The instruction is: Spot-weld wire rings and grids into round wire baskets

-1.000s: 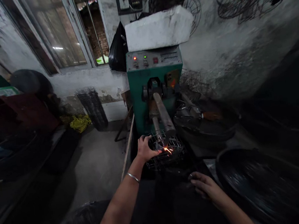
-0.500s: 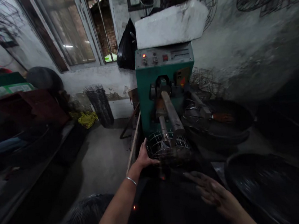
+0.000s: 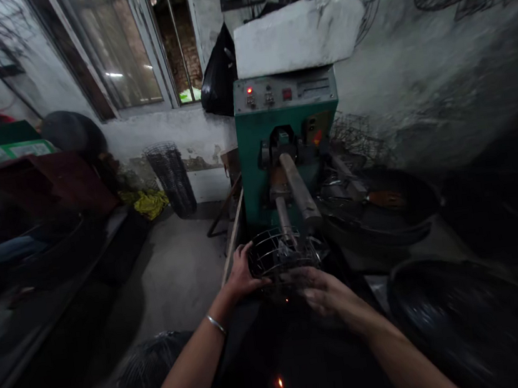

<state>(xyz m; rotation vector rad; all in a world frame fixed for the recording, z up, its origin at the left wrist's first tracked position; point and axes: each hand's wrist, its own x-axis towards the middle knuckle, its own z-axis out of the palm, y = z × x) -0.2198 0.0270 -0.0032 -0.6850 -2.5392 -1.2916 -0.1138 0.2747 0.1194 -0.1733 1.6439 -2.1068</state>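
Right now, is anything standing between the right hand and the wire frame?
Nothing visible stands between the right hand and the wire frame, though blur hides whether they touch. The left hand is at the frame's left side, and the machine's lower rod is beyond the right hand.

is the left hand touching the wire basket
Touching: in the head view, the left hand grips the wire basket at its left side.
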